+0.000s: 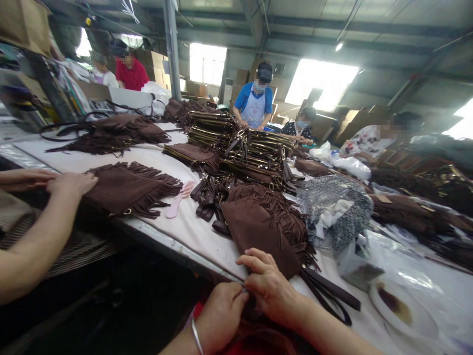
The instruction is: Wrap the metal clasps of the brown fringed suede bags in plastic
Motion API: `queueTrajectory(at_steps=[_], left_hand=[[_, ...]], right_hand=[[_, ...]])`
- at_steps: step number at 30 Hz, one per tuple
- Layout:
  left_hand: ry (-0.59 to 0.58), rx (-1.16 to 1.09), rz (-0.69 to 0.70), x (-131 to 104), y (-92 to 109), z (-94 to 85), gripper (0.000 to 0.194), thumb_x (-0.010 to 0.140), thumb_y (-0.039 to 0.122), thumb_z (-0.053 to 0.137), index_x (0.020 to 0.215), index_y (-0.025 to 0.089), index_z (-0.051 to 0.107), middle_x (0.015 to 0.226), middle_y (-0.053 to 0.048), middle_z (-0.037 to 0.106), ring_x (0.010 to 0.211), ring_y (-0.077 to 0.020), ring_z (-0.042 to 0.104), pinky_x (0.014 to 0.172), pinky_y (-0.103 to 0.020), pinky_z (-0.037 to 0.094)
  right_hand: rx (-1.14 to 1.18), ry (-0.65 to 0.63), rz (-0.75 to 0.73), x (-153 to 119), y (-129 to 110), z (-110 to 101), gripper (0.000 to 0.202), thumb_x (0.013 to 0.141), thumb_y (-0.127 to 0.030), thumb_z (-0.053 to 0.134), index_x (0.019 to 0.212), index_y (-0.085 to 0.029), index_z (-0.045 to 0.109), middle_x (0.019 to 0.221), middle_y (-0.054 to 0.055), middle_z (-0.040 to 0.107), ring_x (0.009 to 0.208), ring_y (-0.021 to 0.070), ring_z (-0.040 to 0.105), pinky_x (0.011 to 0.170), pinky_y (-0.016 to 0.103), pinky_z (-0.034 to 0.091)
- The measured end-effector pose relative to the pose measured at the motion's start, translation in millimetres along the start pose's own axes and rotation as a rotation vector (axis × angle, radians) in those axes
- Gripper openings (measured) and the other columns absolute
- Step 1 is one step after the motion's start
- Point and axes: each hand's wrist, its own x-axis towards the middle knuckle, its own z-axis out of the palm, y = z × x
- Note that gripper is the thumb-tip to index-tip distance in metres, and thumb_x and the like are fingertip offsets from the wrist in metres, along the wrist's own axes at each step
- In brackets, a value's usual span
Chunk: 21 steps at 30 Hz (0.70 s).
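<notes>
A dark brown fringed bag point(258, 227) lies at the table's front edge, its fringe towards the pile behind it. My right hand point(271, 288) is at the bag's near end, fingers bent over it and the thumb pressed in. Beside it, my left hand point(221, 310), with a silver bangle at the wrist, is closed in a pinch. A small dark part shows between the two hands; what the left fingers hold is hidden. Brown wrist straps point(328, 293) trail from the bag's right side. A pink comb point(180, 199) lies to the left, beside bunched straps point(212, 197).
A co-worker's hands point(72, 185) touch another fringed bag point(129, 190) at left. Stacked bags with gold zips point(254, 153) stand behind. To the right are a silvery bubble-wrap bundle point(334, 209) and a white dish with brown residue point(421, 320). Other people work farther back.
</notes>
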Motion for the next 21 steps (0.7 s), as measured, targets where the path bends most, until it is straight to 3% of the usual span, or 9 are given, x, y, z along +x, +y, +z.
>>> queueTrajectory(at_steps=[4,7,11,13,15,16,18,21], left_hand=[[-0.043,-0.184,-0.172,8.0,-8.1,6.8,0.025,0.081,0.030,0.052,0.063,0.015,0.059,0.063,-0.001,0.059,0.062,-0.0149,0.051,0.058,-0.027,0.036],[-0.077,-0.440,-0.321,10.8,-9.9,14.4,0.024,0.078,0.035,0.056,0.063,0.016,0.056,0.060,0.000,0.056,0.058,-0.0142,0.051,0.058,-0.027,0.039],[-0.274,-0.833,-0.587,13.4,-1.5,15.6,0.027,0.079,0.040,0.053,0.062,0.019,0.048,0.047,0.007,0.041,0.039,-0.0080,0.037,0.046,-0.022,0.035],[-0.402,-0.878,-0.654,15.0,3.7,12.0,0.029,0.081,0.038,0.052,0.059,0.020,0.045,0.042,0.011,0.028,0.033,-0.0047,0.022,0.039,-0.018,0.027],[-0.474,-0.813,-0.677,16.6,8.9,7.0,0.032,0.082,0.039,0.051,0.058,0.019,0.046,0.040,0.012,0.025,0.032,-0.0038,0.016,0.035,-0.017,0.021],[-0.455,-0.735,-0.662,17.6,11.8,4.2,0.034,0.083,0.043,0.051,0.059,0.019,0.049,0.040,0.011,0.029,0.031,-0.0041,0.019,0.035,-0.018,0.021],[-0.309,-0.529,-0.585,21.6,19.0,-1.8,0.039,0.082,0.050,0.053,0.065,0.016,0.057,0.044,0.005,0.045,0.035,-0.0067,0.037,0.038,-0.019,0.028],[-0.073,-0.386,-0.452,36.7,32.3,-10.6,0.039,0.076,0.053,0.063,0.076,0.014,0.063,0.066,-0.004,0.065,0.059,-0.0139,0.061,0.051,-0.021,0.043]], right_hand=[[0.010,-0.117,0.024,-10.7,2.6,-11.4,0.022,0.087,-0.020,0.051,0.084,-0.025,0.071,0.141,-0.004,0.051,0.136,0.0250,0.031,0.106,0.044,0.031],[-0.088,-0.126,-0.073,-21.3,0.5,-17.8,0.023,0.090,-0.028,0.051,0.104,-0.027,0.068,0.144,-0.004,0.049,0.137,0.0249,0.030,0.108,0.042,0.029],[-0.265,0.081,-0.233,-40.0,0.6,-13.1,0.039,0.091,-0.047,0.050,0.119,-0.022,0.062,0.133,0.000,0.060,0.130,0.0230,0.039,0.107,0.034,0.028],[-0.341,0.259,-0.253,-52.8,3.1,-7.9,0.037,0.092,-0.044,0.052,0.118,-0.020,0.063,0.126,0.002,0.066,0.127,0.0216,0.043,0.109,0.032,0.025],[-0.375,0.363,-0.230,-69.2,6.9,-3.2,0.028,0.092,-0.033,0.054,0.115,-0.021,0.064,0.127,0.001,0.065,0.128,0.0207,0.043,0.110,0.033,0.024],[-0.370,0.378,-0.199,-78.8,9.3,-1.2,0.026,0.091,-0.028,0.054,0.114,-0.023,0.064,0.129,0.001,0.064,0.129,0.0212,0.043,0.109,0.034,0.026],[-0.324,0.387,-0.110,-99.5,15.1,2.7,0.026,0.087,-0.020,0.054,0.111,-0.024,0.064,0.133,0.002,0.060,0.130,0.0238,0.043,0.105,0.038,0.032],[-0.230,0.463,0.061,-127.6,25.8,9.4,0.030,0.083,-0.010,0.052,0.107,-0.023,0.064,0.132,0.007,0.059,0.128,0.0268,0.046,0.100,0.042,0.042]])
